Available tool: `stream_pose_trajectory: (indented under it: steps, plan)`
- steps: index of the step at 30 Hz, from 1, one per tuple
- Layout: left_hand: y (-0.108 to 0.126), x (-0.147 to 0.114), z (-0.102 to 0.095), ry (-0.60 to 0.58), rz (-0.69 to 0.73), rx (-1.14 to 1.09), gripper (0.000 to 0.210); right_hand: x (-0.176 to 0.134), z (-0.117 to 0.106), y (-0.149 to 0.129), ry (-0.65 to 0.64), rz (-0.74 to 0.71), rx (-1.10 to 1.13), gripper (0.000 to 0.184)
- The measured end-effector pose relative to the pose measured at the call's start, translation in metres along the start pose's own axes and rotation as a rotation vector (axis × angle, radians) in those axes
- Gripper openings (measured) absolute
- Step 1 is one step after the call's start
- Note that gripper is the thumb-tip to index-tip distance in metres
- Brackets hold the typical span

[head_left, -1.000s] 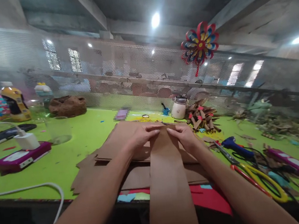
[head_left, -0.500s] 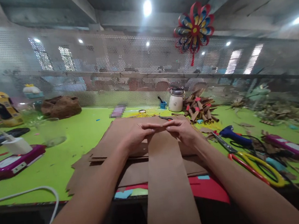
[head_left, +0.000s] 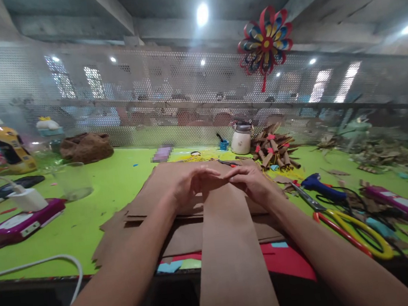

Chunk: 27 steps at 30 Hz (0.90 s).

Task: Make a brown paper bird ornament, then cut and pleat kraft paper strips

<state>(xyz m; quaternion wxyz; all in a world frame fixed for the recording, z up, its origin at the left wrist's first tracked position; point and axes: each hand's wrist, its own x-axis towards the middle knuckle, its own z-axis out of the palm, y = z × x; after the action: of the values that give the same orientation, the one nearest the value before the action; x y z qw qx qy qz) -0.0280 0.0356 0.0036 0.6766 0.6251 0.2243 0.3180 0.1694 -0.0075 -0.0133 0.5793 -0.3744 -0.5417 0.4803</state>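
A long strip of brown kraft paper runs from the lower edge of the view up over a stack of brown paper sheets. Both hands are at its far end. My left hand is closed on the left corner, its fingers bent over the end edge. On the right corner, my right hand has thumb and fingers pinched, the fingertips almost meeting those of the left. The end edge looks slightly curled between them. Part of the left thumb is hidden.
Large scissors with red and yellow handles and a blue glue gun lie to the right. Behind are small brown paper rolls and a white jar. A purple power strip, plastic cup and yellow bottle stand left.
My left fingers have lifted and bent more over the strip's end, and the left thumb has moved off the top edge. My right fingers have shifted slightly. The strip stays in place.
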Motion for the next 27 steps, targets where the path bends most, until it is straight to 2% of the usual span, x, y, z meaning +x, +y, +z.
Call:
stream_pose_trajectory:
  steps: [3,8,14,18,27]
  plan:
    - [-0.001,0.001,0.001,0.104,-0.095,0.110,0.048,0.000,-0.001,0.003,-0.029,-0.036,-0.084,0.013]
    - [-0.001,-0.001,0.004,-0.061,-0.037,0.344,0.036,-0.002,0.000,0.001,-0.032,-0.060,-0.124,0.012]
    - [0.005,-0.003,0.007,-0.091,0.006,0.528,0.041,0.001,-0.005,0.003,-0.041,-0.060,-0.128,0.012]
    - [0.001,0.002,0.003,-0.123,0.055,0.615,0.040,0.003,-0.011,0.004,-0.090,-0.069,-0.180,0.012]
    - [-0.008,0.005,-0.001,-0.222,0.102,0.698,0.041,0.003,-0.017,-0.001,-0.178,0.061,-0.142,0.011]
